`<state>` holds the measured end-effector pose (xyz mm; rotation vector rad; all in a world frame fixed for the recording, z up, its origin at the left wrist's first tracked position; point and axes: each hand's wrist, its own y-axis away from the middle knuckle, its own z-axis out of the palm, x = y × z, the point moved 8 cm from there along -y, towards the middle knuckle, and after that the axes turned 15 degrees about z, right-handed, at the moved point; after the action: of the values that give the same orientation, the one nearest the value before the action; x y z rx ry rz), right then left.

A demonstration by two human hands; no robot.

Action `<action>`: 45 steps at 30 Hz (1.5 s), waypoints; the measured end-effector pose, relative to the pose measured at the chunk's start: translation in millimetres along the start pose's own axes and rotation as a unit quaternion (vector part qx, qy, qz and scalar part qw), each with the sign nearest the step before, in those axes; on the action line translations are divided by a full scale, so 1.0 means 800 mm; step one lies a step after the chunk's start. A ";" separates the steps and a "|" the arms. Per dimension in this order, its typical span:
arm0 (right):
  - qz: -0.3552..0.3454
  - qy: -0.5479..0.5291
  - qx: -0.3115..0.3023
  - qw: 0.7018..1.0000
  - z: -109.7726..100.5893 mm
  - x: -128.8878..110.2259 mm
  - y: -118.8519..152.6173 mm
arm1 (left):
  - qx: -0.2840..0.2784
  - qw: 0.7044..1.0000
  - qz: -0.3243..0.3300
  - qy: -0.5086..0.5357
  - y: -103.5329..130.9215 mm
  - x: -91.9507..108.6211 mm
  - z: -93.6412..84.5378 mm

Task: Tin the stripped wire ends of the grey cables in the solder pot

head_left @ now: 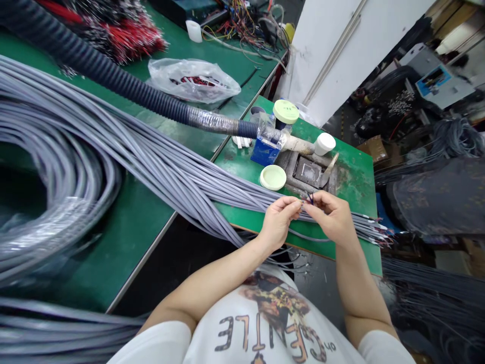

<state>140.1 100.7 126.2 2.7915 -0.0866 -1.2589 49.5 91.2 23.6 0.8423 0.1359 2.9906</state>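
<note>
Fingertips of my left hand (278, 221) and my right hand (335, 216) meet in pinches over the front of the green bench. Between them are thin dark wires (311, 198) at a cable end; the finest strands are too small to make out. A bundle of grey cables (212, 177) runs beneath both hands. Beyond my right hand, its stripped ends (379, 231) fan out at the bench's right edge. Just behind my hands sits a square, grimy metal pot (308, 171) with a pale flat stick (329, 172) leaning on it.
A ribbed hose (132, 86) crosses to a nozzle over the blue box (265, 150). Nearby stand a shallow pale-green dish (273, 177), a white-capped jar (325, 144) and a green-lidded tub (286, 111). Coiled grey cable (56, 222) fills the left. A plastic bag (193, 81) lies behind.
</note>
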 end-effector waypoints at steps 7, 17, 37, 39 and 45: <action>-0.025 -0.002 -0.003 1.000 0.003 -0.008 -0.016 | 0.022 0.999 0.029 -0.030 -0.004 0.007 -0.009; -0.026 -0.018 -0.037 0.999 0.027 -0.022 -0.050 | 0.045 0.998 0.012 0.031 -0.014 0.011 -0.016; -0.004 0.348 -0.037 0.937 0.095 0.010 -0.156 | -0.362 0.612 0.402 -0.577 0.030 0.029 0.015; -0.002 0.350 -0.039 0.936 0.096 0.007 -0.156 | -0.364 0.610 0.401 -0.578 0.031 0.029 0.016; -0.007 0.283 0.003 0.959 0.041 0.004 -0.158 | -0.369 0.620 0.394 -0.570 0.031 0.033 0.016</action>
<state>119.8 224.4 90.2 3.0327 -0.0326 -0.4162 33.6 68.7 50.2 2.7259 -1.6611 1.7382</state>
